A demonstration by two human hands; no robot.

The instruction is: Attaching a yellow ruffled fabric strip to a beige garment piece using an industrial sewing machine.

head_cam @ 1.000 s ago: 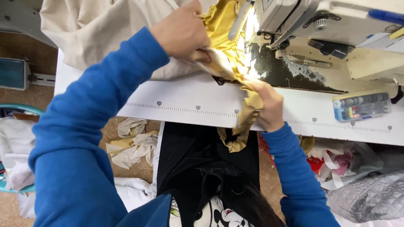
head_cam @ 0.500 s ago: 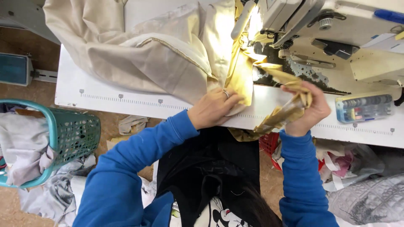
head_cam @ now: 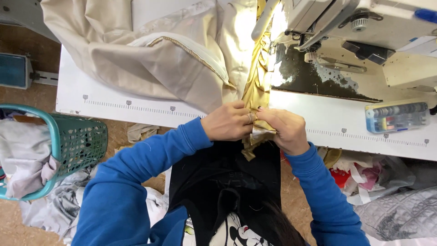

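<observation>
My left hand point(head_cam: 227, 122) and my right hand point(head_cam: 281, 129) meet at the near edge of the white sewing table point(head_cam: 327, 125). Both pinch the end of a gold fabric strip point(head_cam: 257, 82) that runs away from me toward the sewing machine point(head_cam: 346, 20). The strip's loose end hangs over the table edge below my fingers. A large beige cloth point(head_cam: 150, 59) with a piped seam lies bunched on the table just left of the strip, touching my left hand.
A clear box of thread spools point(head_cam: 397, 117) sits at the table's right. A teal mesh basket point(head_cam: 75, 146) with pale cloth stands on the floor at left. Fabric scraps and a quilted grey piece point(head_cam: 396, 214) lie on the floor at right.
My right hand has come down and left from its raised position with the gold strip. Both hands are now together at the table edge, gripping the strip's end.
</observation>
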